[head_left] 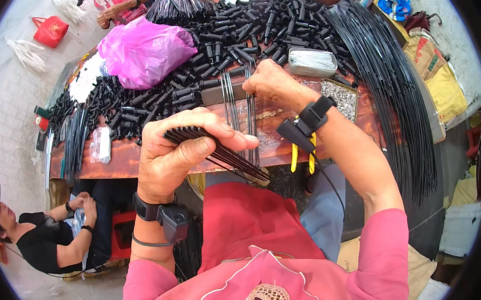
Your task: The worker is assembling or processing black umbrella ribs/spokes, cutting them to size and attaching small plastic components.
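My left hand (176, 151) is closed around a fanned row of slim black ribs (226, 153), which look like umbrella ribs. Their near ends stick out between thumb and fingers, and the far ends slant down toward the table's front edge. Farther off, my right hand (276, 83) is closed, its fingertips pinching thin dark metal rods (249, 109) that stand beside it; the exact grip is partly hidden. More thin rods (230, 102) lean just left of these, against a dark grey block (213, 95).
Black plastic tubes (219, 51) are heaped across the reddish table (330, 139). Around it are a pink plastic bag (141, 51), a tub of white sticks (312, 63), a tin of small metal pieces (342, 97), yellow-handled pliers (302, 154) and long black ribs (395, 94). Two people sit at the left.
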### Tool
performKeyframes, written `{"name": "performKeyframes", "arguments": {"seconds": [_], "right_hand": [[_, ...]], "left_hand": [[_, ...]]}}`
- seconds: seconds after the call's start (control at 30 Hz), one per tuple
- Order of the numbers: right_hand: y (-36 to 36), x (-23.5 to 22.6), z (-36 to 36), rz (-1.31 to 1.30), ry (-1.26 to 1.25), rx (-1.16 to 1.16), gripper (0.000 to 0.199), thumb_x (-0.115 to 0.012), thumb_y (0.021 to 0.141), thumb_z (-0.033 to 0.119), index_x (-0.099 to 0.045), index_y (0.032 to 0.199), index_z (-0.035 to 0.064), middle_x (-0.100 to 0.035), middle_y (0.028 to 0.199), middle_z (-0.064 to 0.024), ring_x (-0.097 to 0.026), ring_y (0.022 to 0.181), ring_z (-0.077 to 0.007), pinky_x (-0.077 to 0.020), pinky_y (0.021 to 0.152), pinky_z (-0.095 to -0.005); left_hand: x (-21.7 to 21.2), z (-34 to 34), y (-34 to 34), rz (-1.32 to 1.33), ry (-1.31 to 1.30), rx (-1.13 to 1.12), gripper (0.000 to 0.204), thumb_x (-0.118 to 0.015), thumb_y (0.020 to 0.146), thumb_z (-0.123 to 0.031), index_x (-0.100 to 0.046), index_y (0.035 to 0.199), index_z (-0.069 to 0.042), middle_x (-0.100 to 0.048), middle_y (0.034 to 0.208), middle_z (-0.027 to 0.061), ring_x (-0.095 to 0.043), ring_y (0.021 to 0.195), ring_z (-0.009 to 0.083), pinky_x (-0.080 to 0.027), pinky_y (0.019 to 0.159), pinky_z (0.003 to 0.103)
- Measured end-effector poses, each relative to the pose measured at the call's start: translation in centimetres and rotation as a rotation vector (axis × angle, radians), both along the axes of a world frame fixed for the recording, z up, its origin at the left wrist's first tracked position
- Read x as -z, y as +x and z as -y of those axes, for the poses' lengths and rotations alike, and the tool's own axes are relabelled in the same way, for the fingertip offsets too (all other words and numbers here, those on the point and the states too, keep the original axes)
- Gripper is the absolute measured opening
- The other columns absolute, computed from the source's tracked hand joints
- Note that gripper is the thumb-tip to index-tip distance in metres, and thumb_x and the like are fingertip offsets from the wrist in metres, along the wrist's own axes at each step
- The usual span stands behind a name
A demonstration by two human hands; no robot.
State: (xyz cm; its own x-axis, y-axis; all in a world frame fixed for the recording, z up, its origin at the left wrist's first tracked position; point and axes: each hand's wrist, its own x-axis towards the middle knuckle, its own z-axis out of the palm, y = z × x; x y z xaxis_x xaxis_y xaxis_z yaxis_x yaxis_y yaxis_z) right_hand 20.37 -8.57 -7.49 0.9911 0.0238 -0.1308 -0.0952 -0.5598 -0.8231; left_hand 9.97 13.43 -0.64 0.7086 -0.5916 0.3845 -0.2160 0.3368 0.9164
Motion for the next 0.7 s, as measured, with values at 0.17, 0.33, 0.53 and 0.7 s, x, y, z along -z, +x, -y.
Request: {"name": "performKeyframes", "arguments": {"seconds": [0.17,0.33,0.53,0.7], "right_hand": [[-0.3,0.1,1.0,-0.172,0.305,-0.051,0.019,-0.073,0.071,0.016,-0.063,0.066,0.0010,-0.052,0.056,-0.0022,-0.044,0.043,-0.0102,-0.0298,0.037,-0.0269],[0.6,1.4,1.3,-0.070,0.308,-0.079,0.024,-0.077,0.073,0.019,-0.064,0.065,-0.0003,-0.056,0.057,-0.0035,-0.047,0.043,-0.0120,-0.0340,0.039,-0.0288],[0.7,1.0,0.6,0.044,-0.029,-0.005,0.027,-0.075,0.072,0.020,-0.068,0.069,-0.0060,-0.062,0.060,-0.0095,-0.058,0.052,-0.0177,-0.0455,0.049,-0.0348],[0.6,0.3,0.5,0.052,-0.096,-0.024,0.026,-0.070,0.064,0.015,-0.069,0.075,-0.0083,-0.068,0.080,-0.0281,-0.071,0.081,-0.0370,-0.0547,0.076,-0.0415]], "left_hand": [[0.0,-0.2,0.4,-0.023,-0.031,0.056,0.023,-0.066,0.091,-0.012,-0.065,0.104,0.007,-0.069,0.096,0.0205,-0.070,0.097,0.0363,-0.057,0.086,0.046],[-0.2,0.1,0.3,-0.049,-0.027,0.062,0.023,-0.066,0.091,-0.012,-0.065,0.103,0.007,-0.069,0.095,0.0208,-0.070,0.096,0.0358,-0.057,0.086,0.045],[-0.1,0.1,0.3,0.021,0.030,0.003,0.024,-0.067,0.092,-0.020,-0.066,0.101,0.002,-0.068,0.089,0.0190,-0.070,0.090,0.0380,-0.057,0.084,0.052],[-0.3,0.2,0.1,-0.012,0.025,0.004,0.024,-0.068,0.091,-0.019,-0.066,0.102,0.002,-0.068,0.088,0.0190,-0.070,0.089,0.0379,-0.057,0.083,0.053]]}}
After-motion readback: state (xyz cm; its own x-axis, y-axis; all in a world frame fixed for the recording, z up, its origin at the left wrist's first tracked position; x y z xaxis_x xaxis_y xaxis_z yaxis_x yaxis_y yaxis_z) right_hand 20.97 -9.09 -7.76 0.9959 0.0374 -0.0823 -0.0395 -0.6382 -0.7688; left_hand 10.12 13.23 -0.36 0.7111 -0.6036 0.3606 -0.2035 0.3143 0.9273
